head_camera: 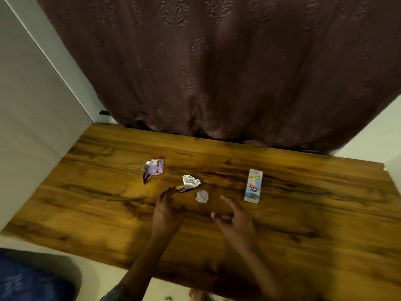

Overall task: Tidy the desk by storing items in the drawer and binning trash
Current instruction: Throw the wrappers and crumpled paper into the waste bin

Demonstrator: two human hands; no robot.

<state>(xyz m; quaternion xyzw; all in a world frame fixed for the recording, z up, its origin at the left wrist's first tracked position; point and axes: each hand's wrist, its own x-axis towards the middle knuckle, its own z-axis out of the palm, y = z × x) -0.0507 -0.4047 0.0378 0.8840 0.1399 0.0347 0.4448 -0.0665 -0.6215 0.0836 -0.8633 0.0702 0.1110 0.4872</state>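
- The left hand point(166, 210) hovers over the wooden desk point(303, 224), fingers loosely spread and holding nothing; its fingertips are just beside the purple-and-silver foil wrapper point(188, 183)
- The right hand point(235, 220) is also unclenched and empty, fingers relaxed
- A small crumpled white paper ball point(202, 196) lies between the two hands, touching neither
- A second torn foil wrapper point(153, 168) sits further left
- A white-and-blue milkshake carton point(253, 186) lies flat to the right
- A brown patterned curtain point(217, 61) hangs behind the desk
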